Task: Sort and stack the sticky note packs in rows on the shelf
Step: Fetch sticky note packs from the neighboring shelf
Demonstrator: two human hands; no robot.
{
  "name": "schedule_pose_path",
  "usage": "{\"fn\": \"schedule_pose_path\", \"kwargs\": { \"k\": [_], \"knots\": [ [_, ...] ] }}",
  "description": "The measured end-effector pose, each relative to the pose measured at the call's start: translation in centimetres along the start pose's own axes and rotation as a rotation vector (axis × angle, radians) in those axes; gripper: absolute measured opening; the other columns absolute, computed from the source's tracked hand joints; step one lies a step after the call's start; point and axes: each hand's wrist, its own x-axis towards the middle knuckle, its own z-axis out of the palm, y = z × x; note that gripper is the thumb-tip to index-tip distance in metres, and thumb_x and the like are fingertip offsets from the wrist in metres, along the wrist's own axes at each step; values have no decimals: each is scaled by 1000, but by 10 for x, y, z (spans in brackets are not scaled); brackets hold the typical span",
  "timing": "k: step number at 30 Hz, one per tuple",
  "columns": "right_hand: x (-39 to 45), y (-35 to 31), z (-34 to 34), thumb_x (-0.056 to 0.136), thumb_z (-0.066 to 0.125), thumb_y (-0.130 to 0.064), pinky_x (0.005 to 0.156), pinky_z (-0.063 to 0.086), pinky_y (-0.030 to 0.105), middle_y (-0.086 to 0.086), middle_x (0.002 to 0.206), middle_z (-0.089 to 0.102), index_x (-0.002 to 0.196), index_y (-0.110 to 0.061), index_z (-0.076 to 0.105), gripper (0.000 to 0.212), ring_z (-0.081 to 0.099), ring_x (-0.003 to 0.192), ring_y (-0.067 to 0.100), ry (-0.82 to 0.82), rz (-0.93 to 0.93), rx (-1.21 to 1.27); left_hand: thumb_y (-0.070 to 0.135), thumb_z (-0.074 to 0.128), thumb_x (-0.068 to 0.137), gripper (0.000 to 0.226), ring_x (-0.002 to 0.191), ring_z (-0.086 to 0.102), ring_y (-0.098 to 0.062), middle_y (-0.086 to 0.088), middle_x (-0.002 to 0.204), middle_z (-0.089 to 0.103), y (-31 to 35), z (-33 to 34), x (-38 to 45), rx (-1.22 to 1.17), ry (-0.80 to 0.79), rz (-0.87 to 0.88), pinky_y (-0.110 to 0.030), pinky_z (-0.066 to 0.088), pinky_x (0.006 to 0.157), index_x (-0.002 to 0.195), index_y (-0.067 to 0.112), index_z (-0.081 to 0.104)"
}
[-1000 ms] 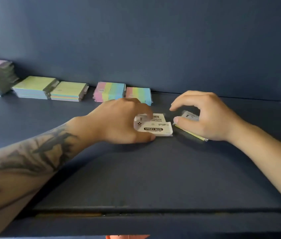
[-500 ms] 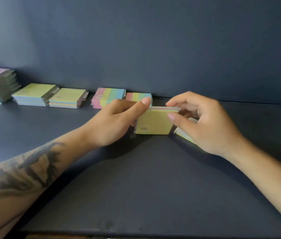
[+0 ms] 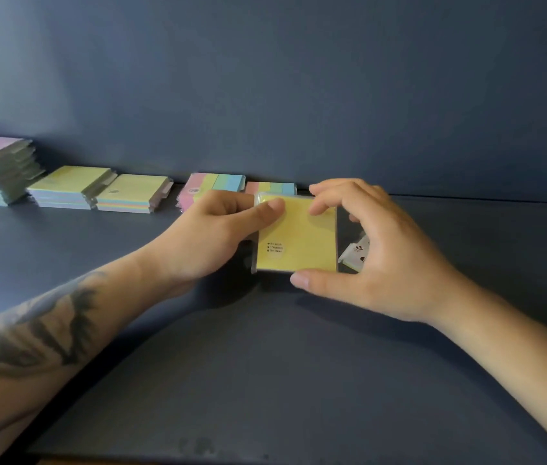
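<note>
Left hand (image 3: 211, 236) and right hand (image 3: 372, 250) both pinching yellow sticky note pack (image 3: 299, 243); likely light, stiff, wrapper slippery; gripping edges seems best.

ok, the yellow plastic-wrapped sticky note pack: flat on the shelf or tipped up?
Tipped up: yellow plastic-wrapped sticky note pack faces the camera, pinched by left hand and right hand.
</note>
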Motion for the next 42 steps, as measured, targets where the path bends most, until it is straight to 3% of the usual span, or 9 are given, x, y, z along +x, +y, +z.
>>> {"fn": "schedule_pose_path", "kwargs": {
  "k": [4, 7, 9, 12, 16, 18, 22, 33, 42],
  "knots": [
    [0, -4, 5, 68, 80, -64, 101, 41, 29, -21, 124, 56, 115, -35, 59, 58, 51, 117, 13, 23, -63, -99, 42, 55, 94, 52, 111, 71, -27, -12, 114, 77, 2, -1, -3, -19, -61, -5, -39, 51, 105, 110, -4, 73],
    [-2, -6, 5, 69, 75, -67, 98, 44, 37, -19, 119, 58, 118, -35, 61, 60, 53, 113, 13, 32, -73, -153, 41, 56, 96, 41, 79, 68, -11, 3, 84, 75, 5, -1, -5, 70, -58, 71, -22, 52, 79, 80, 8, 73],
    [-5, -8, 4, 69, 72, -68, 99, 42, 38, -17, 118, 59, 118, -33, 62, 61, 55, 110, 14, 44, -103, -216, 45, 55, 103, 55, 56, 41, -9, 9, 59, 46, 4, -2, -8, 263, -10, 132, -21, 36, 58, 62, 8, 52],
    [-7, -13, 6, 70, 69, -66, 100, 38, 39, -10, 117, 60, 118, -27, 65, 62, 58, 104, 19, 41, -174, -394, 57, 44, 104, 62, 57, 27, -12, 6, 60, 29, 8, -7, -14, 586, 34, 157, -25, 23, 53, 65, 10, 37],
    [-6, -20, 11, 70, 67, -63, 97, 42, 42, -8, 110, 60, 117, -26, 67, 60, 58, 97, 22, -4, -214, -557, 67, 26, 104, 65, 68, 44, -19, -1, 64, 49, 9, -28, -22, 1014, 37, 237, -21, 32, 73, 65, 17, 39],
    [1, -27, 13, 70, 65, -63, 96, 43, 43, -9, 112, 60, 117, -28, 66, 58, 58, 100, 22, -35, -202, -573, 69, 16, 102, 66, 84, 53, -23, 2, 77, 60, 10, -43, -30, 1122, -1, 231, -37, 39, 90, 74, 22, 52],
    [29, -47, 29, 71, 57, -70, 102, 39, 38, -14, 118, 58, 121, -34, 63, 62, 54, 107, 19, -81, -116, -528, 76, 7, 92, 77, 126, 53, -19, 11, 135, 60, -1, -89, -59, 1216, -46, 111, -44, 38, 109, 126, 38, 65],
    [151, -98, 132, 86, 63, -63, 107, 35, 42, -8, 135, 54, 127, -39, 52, 49, 49, 126, 22, -173, 19, -459, 83, 13, 87, 74, 137, 47, -19, 11, 147, 51, -41, -213, -106, 1328, 34, -82, -40, 36, 110, 138, 47, 52],
    [209, -97, 174, 92, 51, -69, 102, 34, 44, -4, 131, 61, 130, -42, 53, 46, 50, 126, 27, -261, 138, -593, 81, 26, 85, 69, 135, 46, -17, 13, 141, 54, -70, -227, -102, 1103, 59, -78, -45, 39, 111, 139, 47, 51]
  ]
}}
